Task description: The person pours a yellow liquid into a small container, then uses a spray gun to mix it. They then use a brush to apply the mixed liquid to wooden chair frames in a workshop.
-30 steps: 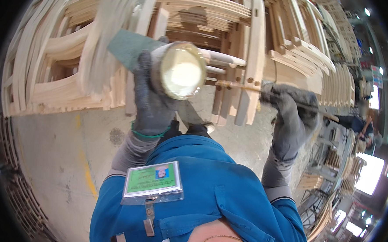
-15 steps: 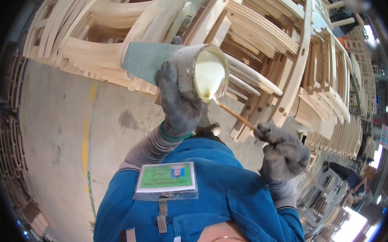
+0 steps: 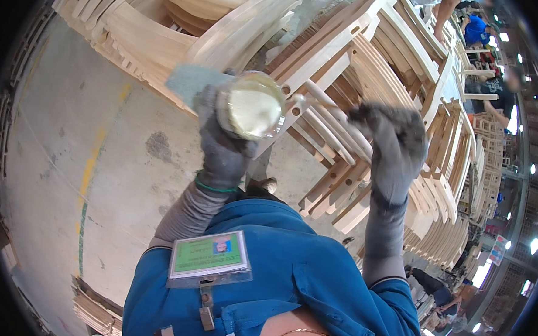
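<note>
Since half a second ago my right hand (image 3: 392, 146) has lifted to centre right, fist closed around a blurred stick. My left hand (image 3: 222, 149) is clamped on the glue cup (image 3: 250, 105) at upper centre; tilted, it could spill onto the stacked chair frames (image 3: 360, 53) beyond.

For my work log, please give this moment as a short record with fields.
Left hand: gloved left hand holds a round container of pale liquid
Right hand: gloved right hand raised, closed; anything held is blurred
Nearby: stacked unfinished wooden chair frames
Floor: grey concrete floor with a yellow line
Clothing: blue shirt with a green badge
</note>
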Action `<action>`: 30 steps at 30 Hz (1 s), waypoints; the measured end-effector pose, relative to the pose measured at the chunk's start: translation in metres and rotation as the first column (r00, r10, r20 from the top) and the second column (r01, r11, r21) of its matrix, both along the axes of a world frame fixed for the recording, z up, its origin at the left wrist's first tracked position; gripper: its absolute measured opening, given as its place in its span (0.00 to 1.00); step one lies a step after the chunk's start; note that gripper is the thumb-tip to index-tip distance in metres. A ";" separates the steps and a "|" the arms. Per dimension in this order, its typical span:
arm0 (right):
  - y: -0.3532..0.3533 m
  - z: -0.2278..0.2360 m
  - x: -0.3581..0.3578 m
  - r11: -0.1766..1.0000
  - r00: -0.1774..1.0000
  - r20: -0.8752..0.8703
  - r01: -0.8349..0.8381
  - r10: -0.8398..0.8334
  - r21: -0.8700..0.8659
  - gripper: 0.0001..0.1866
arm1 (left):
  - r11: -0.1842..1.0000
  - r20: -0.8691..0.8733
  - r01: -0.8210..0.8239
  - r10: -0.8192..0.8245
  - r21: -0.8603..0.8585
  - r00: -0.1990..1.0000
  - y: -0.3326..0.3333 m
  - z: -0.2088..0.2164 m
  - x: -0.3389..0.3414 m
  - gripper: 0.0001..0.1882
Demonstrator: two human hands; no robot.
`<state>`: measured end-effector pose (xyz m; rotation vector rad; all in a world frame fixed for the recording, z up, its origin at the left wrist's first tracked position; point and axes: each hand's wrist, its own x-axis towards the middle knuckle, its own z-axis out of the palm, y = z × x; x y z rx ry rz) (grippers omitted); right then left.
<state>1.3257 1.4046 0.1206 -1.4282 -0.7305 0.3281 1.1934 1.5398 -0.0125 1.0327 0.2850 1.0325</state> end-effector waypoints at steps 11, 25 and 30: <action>0.071 -0.052 0.068 0.764 0.807 0.400 -0.095 0.434 -0.638 0.07 | 0.695 0.194 0.101 0.056 -0.712 0.979 0.050 -0.006 -0.039 0.29; 0.090 -0.060 0.062 0.663 0.700 0.381 -0.174 0.604 -0.728 0.06 | 0.709 0.076 -0.017 0.099 -0.705 0.992 0.047 -0.017 -0.038 0.29; 0.088 -0.052 0.054 0.605 0.730 0.340 -0.126 0.593 -0.786 0.08 | 0.895 -0.127 -0.152 0.108 -0.420 0.986 0.045 -0.020 -0.038 0.28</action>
